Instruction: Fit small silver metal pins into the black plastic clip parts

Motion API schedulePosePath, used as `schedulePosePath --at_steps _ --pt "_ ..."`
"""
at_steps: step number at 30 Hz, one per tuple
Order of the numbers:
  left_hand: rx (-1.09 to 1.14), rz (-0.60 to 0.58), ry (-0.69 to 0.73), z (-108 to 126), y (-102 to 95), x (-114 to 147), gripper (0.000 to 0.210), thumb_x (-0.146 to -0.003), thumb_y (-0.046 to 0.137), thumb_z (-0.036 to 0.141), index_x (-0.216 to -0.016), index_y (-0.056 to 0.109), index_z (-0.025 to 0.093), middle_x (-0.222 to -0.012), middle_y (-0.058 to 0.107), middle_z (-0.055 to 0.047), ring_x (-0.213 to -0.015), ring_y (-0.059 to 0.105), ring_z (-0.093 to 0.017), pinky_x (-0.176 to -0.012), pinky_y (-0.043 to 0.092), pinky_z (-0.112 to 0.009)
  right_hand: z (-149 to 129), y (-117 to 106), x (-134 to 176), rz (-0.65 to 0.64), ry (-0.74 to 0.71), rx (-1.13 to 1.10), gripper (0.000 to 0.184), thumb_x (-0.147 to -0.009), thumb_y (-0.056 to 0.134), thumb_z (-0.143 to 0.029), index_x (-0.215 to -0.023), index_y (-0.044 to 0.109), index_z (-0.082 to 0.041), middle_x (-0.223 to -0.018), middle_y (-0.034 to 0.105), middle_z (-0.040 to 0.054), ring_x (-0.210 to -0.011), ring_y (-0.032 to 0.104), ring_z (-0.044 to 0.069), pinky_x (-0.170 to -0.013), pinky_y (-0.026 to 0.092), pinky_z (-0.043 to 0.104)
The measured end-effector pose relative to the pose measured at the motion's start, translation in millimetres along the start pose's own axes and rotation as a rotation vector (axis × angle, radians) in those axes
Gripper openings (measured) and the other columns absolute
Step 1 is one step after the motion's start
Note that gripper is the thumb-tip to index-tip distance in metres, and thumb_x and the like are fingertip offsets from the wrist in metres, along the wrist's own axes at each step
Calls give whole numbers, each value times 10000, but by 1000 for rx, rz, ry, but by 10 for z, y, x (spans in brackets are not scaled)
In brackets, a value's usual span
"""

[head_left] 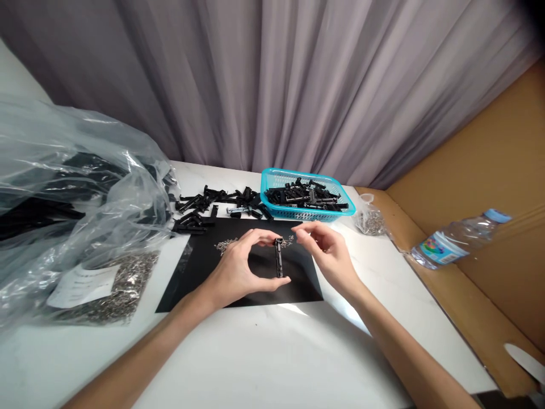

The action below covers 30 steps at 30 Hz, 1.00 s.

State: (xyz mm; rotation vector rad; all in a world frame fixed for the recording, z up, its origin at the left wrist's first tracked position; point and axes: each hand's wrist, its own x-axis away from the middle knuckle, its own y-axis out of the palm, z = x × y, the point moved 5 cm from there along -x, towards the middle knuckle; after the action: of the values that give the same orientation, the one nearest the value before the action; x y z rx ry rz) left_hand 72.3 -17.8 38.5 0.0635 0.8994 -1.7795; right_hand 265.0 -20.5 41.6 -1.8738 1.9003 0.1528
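My left hand (238,266) grips a slim black plastic part (279,260) by its two ends, upright between the thumb below and the fingertips above. To the right, my right hand (328,253) has its thumb and index finger pinched together, apart from the part. Anything in that pinch is too small to make out. Both hands are over a black mat (255,299). Small metal pieces (222,245) lie on it in a loose pile behind my left hand, and a few more show between the hands.
A turquoise basket (306,214) of similar black parts stands at the back. More black parts (204,200) lie to its left. Clear plastic bags (123,227) and a bag of metal pieces (131,284) fill the left. At right are a small bag (371,220) and a water bottle (455,241) on cardboard.
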Motion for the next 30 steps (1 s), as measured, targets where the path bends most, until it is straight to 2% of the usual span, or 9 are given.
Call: schedulePosePath --at_steps 3,7,14,22,24,26,28,30 --pt "-19 0 10 5 20 7 643 -651 927 351 -1202 616 243 -1162 731 -51 -1069 729 -257 -994 611 -438 83 42 -28 -64 94 -63 302 -870 771 -499 -943 771 -207 -929 756 51 -762 632 172 -626 481 276" --pt "-35 -7 40 16 52 14 629 -658 924 334 -1191 603 241 -1148 700 -46 -1066 709 -245 -976 606 -417 139 105 -26 -110 153 -128 353 -811 812 -543 -876 778 -198 -858 752 46 -754 633 175 -642 486 287" --pt "-64 -29 63 5 92 47 614 -667 919 256 -1191 601 236 -1129 670 -43 -1055 686 -233 -969 596 -391 188 129 11 -122 180 -122 382 -783 836 -554 -847 771 -183 -818 745 41 -675 581 149 -600 444 275" --pt "-58 -70 49 -7 122 65 588 -692 899 264 -1204 613 247 -1144 687 -43 -1084 694 -238 -987 597 -386 215 160 15 -169 188 -95 421 -787 827 -582 -832 725 -176 -756 690 16 -614 513 127 -547 382 259" --pt "-37 -64 10 -37 129 52 604 -671 914 310 -1193 619 243 -1136 699 -41 -1058 710 -236 -980 604 -387 152 136 5 -178 141 -56 436 -849 757 -614 -859 722 -180 -786 681 22 -671 553 146 -591 425 269" --pt "-15 -77 -29 -72 144 41 620 -648 924 352 -1180 625 243 -1131 719 -39 -1042 725 -239 -979 609 -395 78 79 -3 -162 85 -3 479 -974 577 -638 -915 737 -190 -846 681 39 -759 594 171 -662 469 292" --pt "-9 -106 -57 -101 161 37 626 -639 926 379 -1174 629 242 -1129 739 -40 -1035 737 -246 -974 613 -406 18 -5 -8 -108 30 74 559 -1064 379 -616 -970 749 -207 -927 685 57 -849 604 190 -737 486 319" --pt "-22 -130 -87 -125 166 38 631 -635 924 407 -1167 629 237 -1118 753 -43 -1026 745 -257 -961 617 -420 -4 -81 -7 -41 -16 155 619 -1085 293 -611 -948 751 -217 -934 676 63 -891 587 203 -784 481 337"
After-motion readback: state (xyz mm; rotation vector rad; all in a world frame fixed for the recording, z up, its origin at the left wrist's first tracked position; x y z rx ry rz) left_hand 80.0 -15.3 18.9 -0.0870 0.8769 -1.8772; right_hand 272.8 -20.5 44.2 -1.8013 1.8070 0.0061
